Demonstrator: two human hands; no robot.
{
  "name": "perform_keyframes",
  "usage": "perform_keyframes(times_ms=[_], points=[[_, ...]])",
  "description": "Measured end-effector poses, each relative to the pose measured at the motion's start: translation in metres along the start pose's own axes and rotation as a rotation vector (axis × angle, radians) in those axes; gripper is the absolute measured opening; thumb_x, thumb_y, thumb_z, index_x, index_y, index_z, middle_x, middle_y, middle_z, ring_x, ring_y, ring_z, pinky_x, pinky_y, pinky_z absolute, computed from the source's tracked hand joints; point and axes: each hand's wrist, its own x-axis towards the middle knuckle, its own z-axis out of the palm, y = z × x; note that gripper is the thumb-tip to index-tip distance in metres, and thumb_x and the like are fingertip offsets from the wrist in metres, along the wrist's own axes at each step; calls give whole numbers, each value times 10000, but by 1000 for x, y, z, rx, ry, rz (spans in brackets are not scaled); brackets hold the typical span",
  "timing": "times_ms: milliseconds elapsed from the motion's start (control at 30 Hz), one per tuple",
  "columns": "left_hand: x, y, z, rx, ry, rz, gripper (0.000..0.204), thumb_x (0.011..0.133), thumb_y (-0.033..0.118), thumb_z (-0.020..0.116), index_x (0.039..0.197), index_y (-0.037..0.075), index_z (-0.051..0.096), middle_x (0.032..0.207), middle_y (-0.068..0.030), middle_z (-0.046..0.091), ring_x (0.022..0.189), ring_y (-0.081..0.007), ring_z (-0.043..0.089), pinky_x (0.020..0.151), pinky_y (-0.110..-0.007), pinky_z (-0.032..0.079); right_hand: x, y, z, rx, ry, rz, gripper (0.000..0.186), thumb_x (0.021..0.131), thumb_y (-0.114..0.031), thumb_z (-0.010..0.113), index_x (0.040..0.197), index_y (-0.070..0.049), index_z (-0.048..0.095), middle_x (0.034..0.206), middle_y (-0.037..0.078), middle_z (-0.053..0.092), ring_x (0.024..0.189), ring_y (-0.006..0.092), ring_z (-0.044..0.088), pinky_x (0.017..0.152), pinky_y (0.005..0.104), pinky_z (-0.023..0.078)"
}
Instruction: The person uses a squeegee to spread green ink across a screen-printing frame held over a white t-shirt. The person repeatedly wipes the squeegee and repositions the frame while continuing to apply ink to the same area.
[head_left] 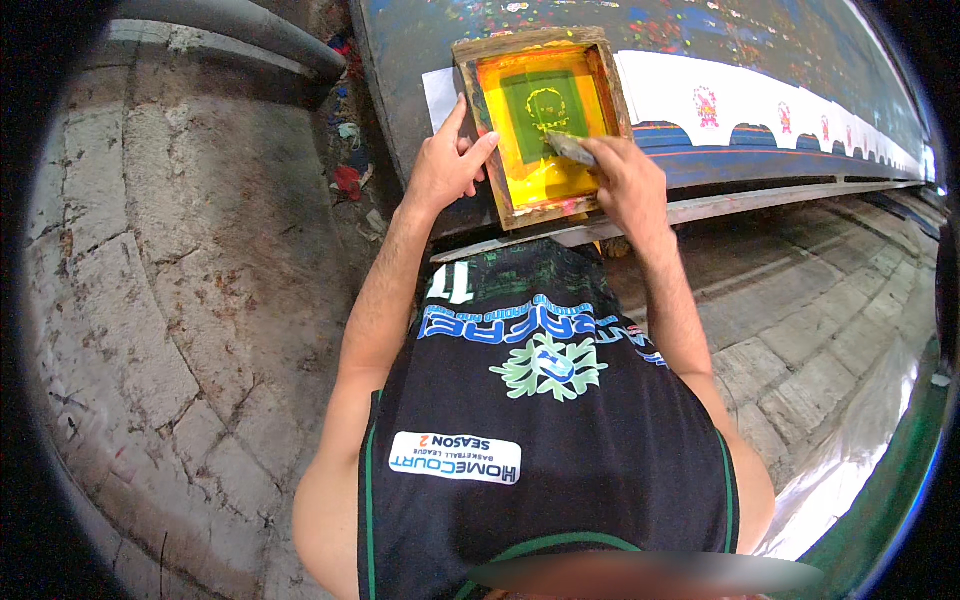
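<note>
A wooden screen-printing frame (612, 75) lies on the long table, its mesh yellow with a dark green rectangle and a pale round design in the middle. My left hand (448, 165) is at the frame's left side, index finger stretched along it and thumb against the rim, the other fingers bent. Inside the frame's right half, my right hand (630, 185) grips a small greyish flat squeegee (570, 148). Its tip rests at or just above the mesh, near the design's lower edge; contact cannot be made out. Yellow ink coats the mesh's lower part.
White cut fabric pieces (745, 100) with red prints run in a row along the paint-spotted table (430, 60) to the right. A pale rail (740, 205) edges the table nearest me. Scraps (347, 180) lie on the stone floor at left, below a grey pipe (250, 30).
</note>
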Motion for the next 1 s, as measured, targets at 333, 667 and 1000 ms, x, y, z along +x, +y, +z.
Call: perform_keyframes(times_ms=[333, 667, 1000], points=[[-1, 10, 6, -21, 7, -14, 876, 1089, 297, 713, 1784, 53, 239, 696, -43, 716, 518, -98, 643, 459, -290, 529, -3, -22, -5, 86, 0, -25, 522, 822, -19, 754, 1339, -94, 755, 1214, 134, 785, 1115, 335, 760, 958, 462, 631], [5, 13, 11, 4, 45, -69, 835, 1111, 301, 700, 1777, 45, 266, 694, -50, 712, 491, -103, 627, 448, -290, 509, 88, 37, -12, 270, -93, -175, 477, 888, 33, 735, 1328, -140, 795, 1295, 153, 778, 1243, 374, 723, 1060, 481, 602], [-5, 23, 20, 82, 10, -13, 811, 1158, 339, 585, 1780, 14, 177, 889, -140, 793, 634, -218, 755, 553, -367, 620, 112, 41, -2, 151, -283, -173, 436, 959, 40, 708, 1363, -112, 767, 1326, 148, 765, 1256, 379, 713, 1099, 476, 583]])
